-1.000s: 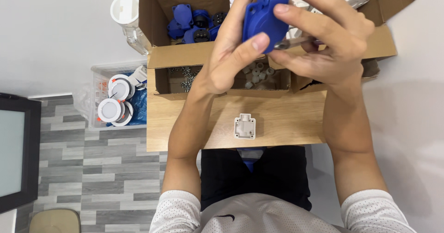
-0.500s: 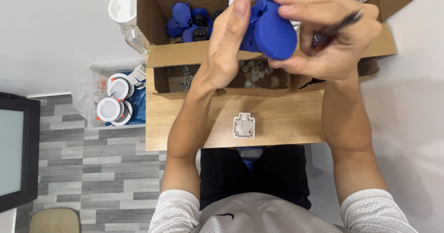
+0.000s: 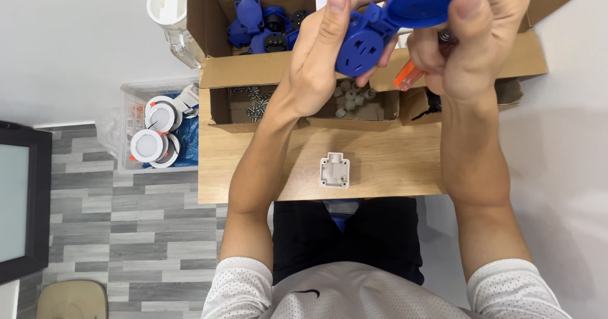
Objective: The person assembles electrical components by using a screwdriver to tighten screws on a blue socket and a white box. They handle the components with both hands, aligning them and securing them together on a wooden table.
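At the top centre of the frame, the left hand [image 3: 316, 65] grips a blue socket [image 3: 361, 43] whose hinged lid [image 3: 425, 1] the right hand [image 3: 472, 46] pinches open, a screwdriver [image 3: 411, 75] tucked under it. Assembly looks midway: a white back box [image 3: 334, 169] lies unattached on the worktop [image 3: 380, 167].

Bare strip of light wooden tabletop [image 3: 380, 167] in front of the boxes is open; only a small white plastic square housing [image 3: 334, 170] sits on it, mid-strip. Behind it, the shallow brown cardboard tray of screws and grey fittings [image 3: 253, 100] walls off the back, with a taller cardboard box of blue plastic sockets [image 3: 259, 21] beyond. Both forearms cross over the strip. Left of the table, a clear plastic bin of round white lamps [image 3: 155, 132] blocks the floor side.
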